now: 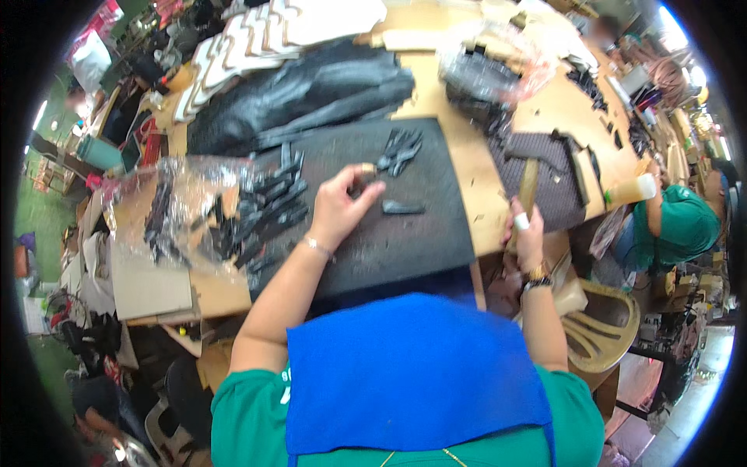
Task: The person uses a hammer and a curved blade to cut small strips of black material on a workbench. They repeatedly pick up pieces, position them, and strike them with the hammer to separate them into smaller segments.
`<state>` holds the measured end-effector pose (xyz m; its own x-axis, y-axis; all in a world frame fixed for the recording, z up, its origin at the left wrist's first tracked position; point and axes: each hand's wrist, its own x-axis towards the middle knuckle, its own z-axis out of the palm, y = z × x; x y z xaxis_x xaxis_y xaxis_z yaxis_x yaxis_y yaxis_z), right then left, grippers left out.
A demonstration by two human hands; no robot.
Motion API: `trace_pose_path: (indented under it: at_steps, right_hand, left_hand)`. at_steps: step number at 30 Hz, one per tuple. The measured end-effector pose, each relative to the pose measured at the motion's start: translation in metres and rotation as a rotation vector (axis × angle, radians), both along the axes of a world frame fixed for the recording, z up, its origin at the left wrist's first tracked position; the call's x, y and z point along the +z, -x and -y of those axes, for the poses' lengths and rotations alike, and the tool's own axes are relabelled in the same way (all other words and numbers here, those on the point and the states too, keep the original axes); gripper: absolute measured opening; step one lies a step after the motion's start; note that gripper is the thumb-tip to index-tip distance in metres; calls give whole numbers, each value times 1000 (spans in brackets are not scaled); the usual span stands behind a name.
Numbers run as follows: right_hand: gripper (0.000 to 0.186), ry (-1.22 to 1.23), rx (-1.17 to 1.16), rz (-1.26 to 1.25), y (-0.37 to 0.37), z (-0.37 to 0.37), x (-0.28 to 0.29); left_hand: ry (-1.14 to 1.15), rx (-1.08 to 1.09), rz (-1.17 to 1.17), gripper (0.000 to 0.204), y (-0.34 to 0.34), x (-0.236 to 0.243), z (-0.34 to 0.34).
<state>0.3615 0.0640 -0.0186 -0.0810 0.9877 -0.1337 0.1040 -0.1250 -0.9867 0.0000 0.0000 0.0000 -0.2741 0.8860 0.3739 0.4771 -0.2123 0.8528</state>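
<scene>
Grips a hammer by its wooden handle in the right hand, beyond the right edge of the black mat. Curls the left hand, well apart, over the mat's middle, with thumb and forefinger close; cannot tell about anything pinched between. Has a single black strip beside it, a small pile near the mat's far edge, a larger heap along its left edge.

Black strips, blue apron
</scene>
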Motion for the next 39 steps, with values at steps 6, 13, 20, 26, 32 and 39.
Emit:
trace_pose_path:
  at_steps: [6, 13, 20, 26, 32, 39]
  right_hand:
    - [32, 40, -23, -91, 4, 8, -3]
    - [29, 46, -21, -149, 4, 8, -5]
    - [27, -87, 28, -76, 6, 33, 3]
    - [39, -396, 339, 573, 29, 76, 45]
    - [33, -283, 490, 931, 52, 89, 59]
    - [33, -278, 509, 880, 55, 91, 58]
  left_hand:
    - [142, -27, -48, 37, -4, -14, 25]
    - [278, -88, -232, 40, -8, 4, 31]
    - [266, -132, -483, 28, -25, -3, 27]
    - [353, -50, -475, 36, -33, 5, 31]
    - [428, -68, -461, 40, -31, 10, 27]
    - [173, -131, 393, 31, 13, 19, 12]
